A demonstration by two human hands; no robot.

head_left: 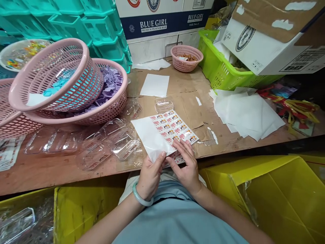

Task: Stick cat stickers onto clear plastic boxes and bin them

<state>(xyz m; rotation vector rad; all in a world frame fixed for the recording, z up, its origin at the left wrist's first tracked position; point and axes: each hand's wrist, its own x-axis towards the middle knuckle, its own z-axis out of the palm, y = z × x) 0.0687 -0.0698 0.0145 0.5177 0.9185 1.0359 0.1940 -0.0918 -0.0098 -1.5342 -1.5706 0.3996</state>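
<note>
While my left fingers (159,159) pinch the half-white printed sheet (169,130), my right fingers (185,149) spread across its cartoons. Clear, rounded plastic shells (125,145) lie nearby.

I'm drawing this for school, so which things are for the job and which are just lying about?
Likely for the job:
- sticker sheet, left hand gripping it, right hand touching it
- clear plastic cases, close by

Probably just lying about:
- beer box at the back
- green basket
- pink basket of purple pieces
</note>
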